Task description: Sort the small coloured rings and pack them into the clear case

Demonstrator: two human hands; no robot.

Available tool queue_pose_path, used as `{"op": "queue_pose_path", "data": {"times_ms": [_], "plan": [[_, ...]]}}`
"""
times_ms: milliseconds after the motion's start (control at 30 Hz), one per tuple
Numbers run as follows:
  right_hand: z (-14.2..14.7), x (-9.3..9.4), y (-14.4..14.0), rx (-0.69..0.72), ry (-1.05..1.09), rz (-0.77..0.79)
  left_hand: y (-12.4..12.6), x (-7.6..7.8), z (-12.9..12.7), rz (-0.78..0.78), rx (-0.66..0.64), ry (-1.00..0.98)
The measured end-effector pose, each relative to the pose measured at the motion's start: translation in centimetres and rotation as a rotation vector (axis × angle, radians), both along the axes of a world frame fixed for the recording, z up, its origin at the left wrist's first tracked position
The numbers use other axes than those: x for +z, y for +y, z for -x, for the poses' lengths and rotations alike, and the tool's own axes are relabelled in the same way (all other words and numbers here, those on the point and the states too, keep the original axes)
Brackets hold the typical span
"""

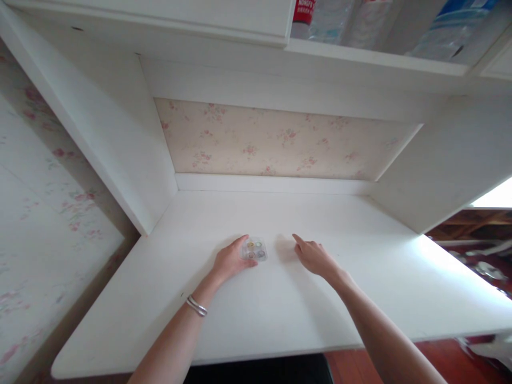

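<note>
A small clear plastic case [254, 249] lies on the white desk, with several small round pieces in yellowish, green, reddish and grey tones inside it. My left hand [234, 256] grips the case from its left side, thumb along the near edge and fingers at the far edge. A silver bracelet [197, 306] circles my left wrist. To the right of the case, apart from it, my right hand [314, 256] hovers low over the desk or rests on it; I cannot tell which. Its index finger is stretched out, the other fingers are partly curled, and nothing shows in it.
The white desk [248, 320] runs back to a panel with floral wallpaper [256, 138]. White side panels stand left and right. Overhead, a shelf [376, 58] holds several plastic bottles [330, 21]. A dark seat [260, 370] is below the front edge.
</note>
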State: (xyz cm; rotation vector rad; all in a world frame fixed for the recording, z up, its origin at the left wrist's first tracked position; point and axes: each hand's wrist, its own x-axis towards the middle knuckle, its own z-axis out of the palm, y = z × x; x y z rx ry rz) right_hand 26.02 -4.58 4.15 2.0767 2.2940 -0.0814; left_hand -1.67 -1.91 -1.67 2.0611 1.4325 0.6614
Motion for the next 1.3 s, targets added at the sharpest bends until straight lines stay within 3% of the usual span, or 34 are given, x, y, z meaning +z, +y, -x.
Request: {"op": "queue_pose_path", "data": {"times_ms": [133, 267, 333, 400, 533, 767, 1300], "plan": [[1.4, 1.4, -0.4, -0.004, 0.072, -0.186, -0.3, 0.1, -0.1, -0.014, -0.014, 0.019], [3.3, 1.0, 0.0, -0.128, 0.638, -0.249, -0.4, 0.1, -0.3, -0.012, -0.029, 0.06], [4.8, -0.2, 0.3, -0.254, 0.947, -0.197, -0.4, 0.1, -0.5, -0.005, -0.036, 0.079], [6.5, -1.6, 0.4, -0.353, 1.095, -0.203, -0.5, 0.2, -0.6, 0.005, -0.042, 0.088], [9.3, -3.2, 0.1, -0.364, 0.878, -0.22, -0.6, 0.4, -0.7, 0.015, -0.049, 0.08], [10.7, -2.6, -1.1, -0.286, 0.451, -0.158, -0.7, 0.4, -0.9, -0.026, -0.039, 0.068], [10.5, -2.4, -1.4, -0.197, 0.283, -0.141, -0.8, 0.3, -0.6, -0.026, -0.013, 0.058]]}}
